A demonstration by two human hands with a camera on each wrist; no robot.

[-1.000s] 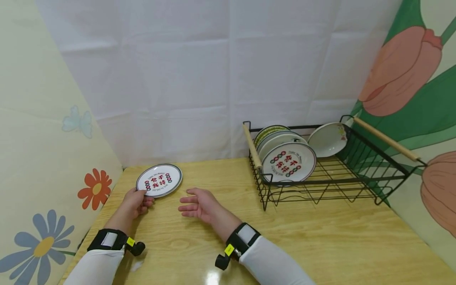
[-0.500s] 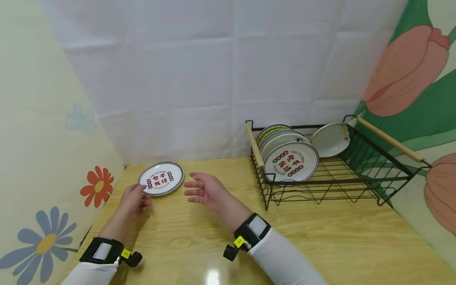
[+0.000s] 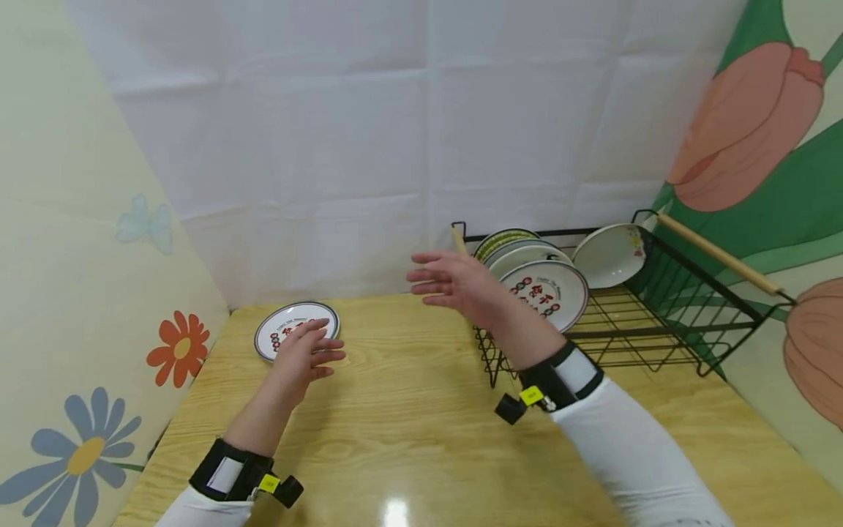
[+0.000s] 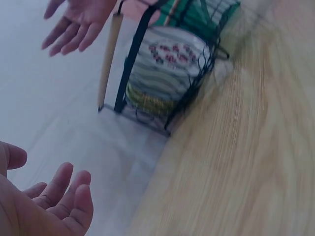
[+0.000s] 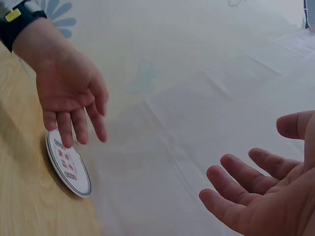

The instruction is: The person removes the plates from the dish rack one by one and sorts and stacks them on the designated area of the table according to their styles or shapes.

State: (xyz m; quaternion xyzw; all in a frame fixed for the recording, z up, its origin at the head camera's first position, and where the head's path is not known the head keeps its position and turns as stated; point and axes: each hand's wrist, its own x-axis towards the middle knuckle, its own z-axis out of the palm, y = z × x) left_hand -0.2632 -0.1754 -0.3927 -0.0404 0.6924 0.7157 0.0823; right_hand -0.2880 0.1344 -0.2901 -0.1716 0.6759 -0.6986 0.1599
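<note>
A white plate [image 3: 270,333] with a dark rim and red characters lies flat at the back left of the table. My left hand [image 3: 301,360] is over its near right side in the head view, fingers loosely extended and holding nothing. In the right wrist view the same plate [image 5: 69,164] lies beyond the left fingertips. Free of any object, my right hand [image 3: 464,287] hovers at the left end of the black wire dish rack [image 3: 632,334], fingers spread. Part of the rack's left handle and of the front plate [image 3: 560,293] is hidden behind that hand and wrist.
Several plates stand on edge in the rack's left part, one with a green patterned rim [image 3: 507,237]. A white bowl [image 3: 606,258] leans at the rack's back. A white sheet [image 3: 329,146] hangs behind the wooden table [image 3: 395,424].
My left hand has let go of the plate's near left edge and moved right. The right hand has moved right and up, over to the rack. The plate stays on the table.
</note>
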